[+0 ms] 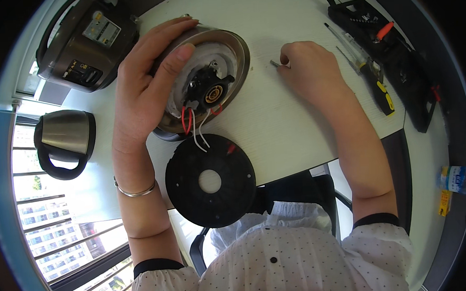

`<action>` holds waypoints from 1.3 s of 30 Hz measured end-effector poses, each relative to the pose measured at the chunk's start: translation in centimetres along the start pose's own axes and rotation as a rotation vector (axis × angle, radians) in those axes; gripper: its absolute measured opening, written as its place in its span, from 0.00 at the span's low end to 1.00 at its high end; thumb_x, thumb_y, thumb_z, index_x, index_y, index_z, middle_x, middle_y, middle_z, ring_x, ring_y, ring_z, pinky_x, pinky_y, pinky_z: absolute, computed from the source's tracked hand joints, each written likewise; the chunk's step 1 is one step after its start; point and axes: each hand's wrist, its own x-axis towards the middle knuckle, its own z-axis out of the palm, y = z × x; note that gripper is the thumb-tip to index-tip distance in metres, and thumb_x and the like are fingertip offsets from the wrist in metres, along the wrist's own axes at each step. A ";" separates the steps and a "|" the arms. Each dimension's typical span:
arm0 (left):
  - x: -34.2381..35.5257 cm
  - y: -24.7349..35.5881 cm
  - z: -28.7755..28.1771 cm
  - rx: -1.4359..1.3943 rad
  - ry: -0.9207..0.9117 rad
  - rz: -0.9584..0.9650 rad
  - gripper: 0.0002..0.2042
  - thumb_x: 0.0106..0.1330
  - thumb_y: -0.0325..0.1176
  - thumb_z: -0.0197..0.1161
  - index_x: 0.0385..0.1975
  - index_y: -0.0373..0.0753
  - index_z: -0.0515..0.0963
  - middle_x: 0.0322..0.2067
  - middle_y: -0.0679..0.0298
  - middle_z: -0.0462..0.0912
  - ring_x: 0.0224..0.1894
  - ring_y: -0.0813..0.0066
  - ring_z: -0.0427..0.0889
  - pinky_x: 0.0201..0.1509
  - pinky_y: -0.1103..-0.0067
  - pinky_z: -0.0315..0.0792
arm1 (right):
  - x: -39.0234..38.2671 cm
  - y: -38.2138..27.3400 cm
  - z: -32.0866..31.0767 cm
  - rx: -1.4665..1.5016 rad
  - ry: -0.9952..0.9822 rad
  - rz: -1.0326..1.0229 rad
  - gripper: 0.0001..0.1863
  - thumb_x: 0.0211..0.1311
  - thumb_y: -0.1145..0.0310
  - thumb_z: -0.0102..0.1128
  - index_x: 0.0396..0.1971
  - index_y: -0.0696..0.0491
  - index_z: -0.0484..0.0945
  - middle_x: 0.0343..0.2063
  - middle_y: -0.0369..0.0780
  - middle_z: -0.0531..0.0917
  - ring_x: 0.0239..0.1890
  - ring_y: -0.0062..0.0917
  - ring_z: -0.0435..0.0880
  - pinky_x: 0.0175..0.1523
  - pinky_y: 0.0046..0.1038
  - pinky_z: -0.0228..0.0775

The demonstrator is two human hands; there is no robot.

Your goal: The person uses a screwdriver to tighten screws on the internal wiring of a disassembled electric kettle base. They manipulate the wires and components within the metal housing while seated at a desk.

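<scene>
My left hand (148, 89) grips the side of an upturned steel appliance base (239, 61), whose underside shows a black round connector (209, 89) with red and white wires (192, 121). Below it a black round plate (227, 185) with a centre hole lies at the table's near edge. My right hand (308, 73) rests to the right of the base, fingers curled, pinching a small metal piece (273, 63).
A rice cooker (69, 38) stands at back left, a steel kettle (64, 133) by the window. At right are screwdrivers (375, 85), an open black tool case (409, 94) and a blue package (453, 178). A chair (319, 191) is under the table (280, 143).
</scene>
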 end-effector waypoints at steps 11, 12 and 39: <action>0.2 -0.1 -0.3 0.102 0.020 0.066 0.14 0.62 0.32 0.60 0.45 0.32 0.77 0.46 0.53 0.79 0.48 0.61 0.77 0.53 0.75 0.68 | 0.0 -0.4 -1.1 0.169 -0.031 0.012 0.05 0.52 0.69 0.61 0.26 0.55 0.81 0.27 0.42 0.83 0.37 0.35 0.81 0.41 0.34 0.73; 0.2 0.0 -0.3 0.117 0.020 0.070 0.14 0.62 0.32 0.60 0.45 0.32 0.77 0.46 0.53 0.79 0.47 0.60 0.77 0.53 0.75 0.68 | 0.0 -0.3 -1.2 0.170 -0.035 0.020 0.06 0.52 0.69 0.61 0.26 0.55 0.81 0.27 0.42 0.82 0.36 0.35 0.81 0.41 0.34 0.73; -0.1 0.9 -1.0 0.255 -0.056 0.048 0.15 0.64 0.30 0.55 0.49 0.32 0.75 0.51 0.53 0.75 0.54 0.62 0.74 0.58 0.74 0.65 | -0.7 -2.7 0.5 0.718 0.351 -0.645 0.17 0.50 0.78 0.63 0.41 0.47 0.81 0.19 0.37 0.76 0.18 0.26 0.74 0.24 0.25 0.67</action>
